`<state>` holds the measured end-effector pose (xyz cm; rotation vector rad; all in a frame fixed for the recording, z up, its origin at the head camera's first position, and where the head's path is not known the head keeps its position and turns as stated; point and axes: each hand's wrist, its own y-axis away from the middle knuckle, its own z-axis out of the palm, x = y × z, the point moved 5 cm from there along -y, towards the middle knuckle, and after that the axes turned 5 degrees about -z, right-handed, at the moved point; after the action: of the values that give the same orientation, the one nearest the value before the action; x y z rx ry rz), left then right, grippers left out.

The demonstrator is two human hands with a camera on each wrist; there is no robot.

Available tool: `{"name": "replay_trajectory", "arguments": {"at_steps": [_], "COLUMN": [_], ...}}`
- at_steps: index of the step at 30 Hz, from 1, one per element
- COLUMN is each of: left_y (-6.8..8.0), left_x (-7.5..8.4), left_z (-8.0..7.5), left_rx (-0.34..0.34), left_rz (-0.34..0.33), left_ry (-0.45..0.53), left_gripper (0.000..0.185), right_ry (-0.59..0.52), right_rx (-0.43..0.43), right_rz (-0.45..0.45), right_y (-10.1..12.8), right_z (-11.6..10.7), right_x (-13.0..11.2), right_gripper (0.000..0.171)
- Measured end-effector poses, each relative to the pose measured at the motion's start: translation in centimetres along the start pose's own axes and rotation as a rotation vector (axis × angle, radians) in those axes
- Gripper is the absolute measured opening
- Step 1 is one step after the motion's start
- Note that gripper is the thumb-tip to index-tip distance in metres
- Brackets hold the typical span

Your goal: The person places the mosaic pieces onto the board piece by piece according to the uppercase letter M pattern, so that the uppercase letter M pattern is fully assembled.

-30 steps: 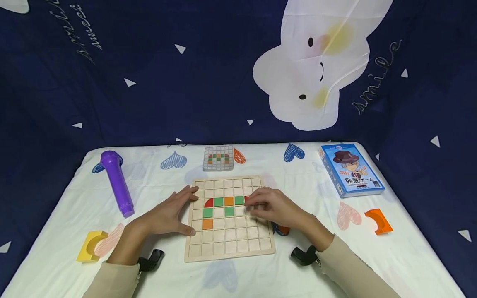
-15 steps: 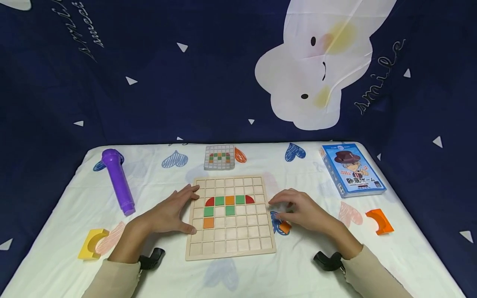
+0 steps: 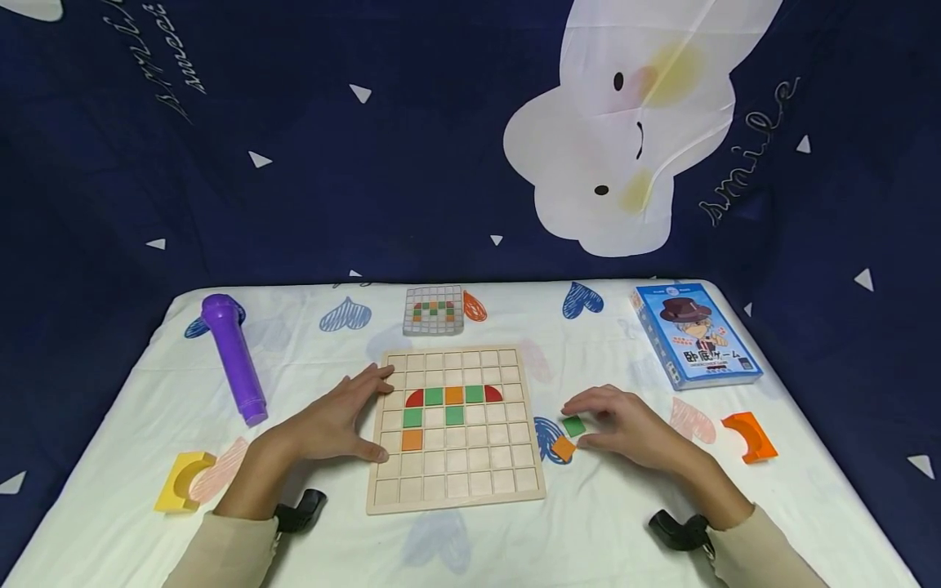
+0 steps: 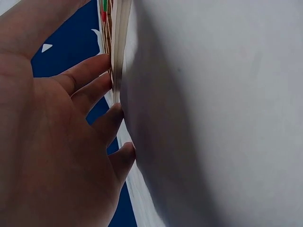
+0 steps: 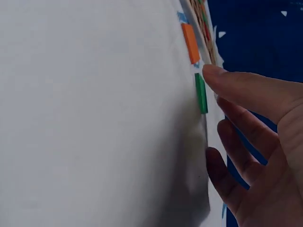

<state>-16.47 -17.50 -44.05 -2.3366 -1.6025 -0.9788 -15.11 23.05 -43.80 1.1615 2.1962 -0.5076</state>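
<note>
A wooden grid board (image 3: 478, 486) lies in the middle of the table, with red, green and orange tiles set in its upper left and centre cells. My left hand (image 3: 323, 425) rests at the board's left edge, thumb and fingers spread and touching the rim. To the right of the board, a loose green tile (image 3: 573, 426) and an orange tile (image 3: 564, 448) lie on the cloth. My right hand (image 3: 625, 425) is over the green tile, with thumb and fingers apart on either side of it. In the right wrist view the green tile (image 5: 201, 93) lies beside the thumb.
A small pattern card (image 3: 434, 327) stands behind the board. At the left are a purple microphone-shaped toy (image 3: 235, 359) and a yellow arch block (image 3: 180, 483). A blue game box (image 3: 694, 335) and an orange arch block (image 3: 750, 437) are at the right.
My right hand has left the board and moved right and down to the loose tiles. A red quarter-round tile now shows at the right end of the row. The left hand stays put.
</note>
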Motion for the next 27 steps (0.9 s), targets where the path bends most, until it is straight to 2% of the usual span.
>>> {"name": "replay_trajectory", "arguments": {"at_steps": [4,19,27], "left_y": [-0.02,-0.17,-0.11], "left_x": [-0.10,-0.31,-0.16], "left_z": [0.03,0.28,0.15], "left_rx": [-0.005,-0.005,0.001], "left_rz": [-0.009,-0.030,-0.011], "left_ry": [0.001,0.002,0.000], "left_gripper": [0.089,0.088,0.090], "right_ry": [-0.017,-0.007,-0.020], "right_rx": [-0.021,-0.030,-0.021], "right_rz": [0.021,-0.009,-0.037], "right_y": [0.47,0.41,0.28], "right_z": [0.14,0.37,0.27], "right_x": [0.39,0.77,0.89], "right_gripper": [0.039,0.032,0.029]}}
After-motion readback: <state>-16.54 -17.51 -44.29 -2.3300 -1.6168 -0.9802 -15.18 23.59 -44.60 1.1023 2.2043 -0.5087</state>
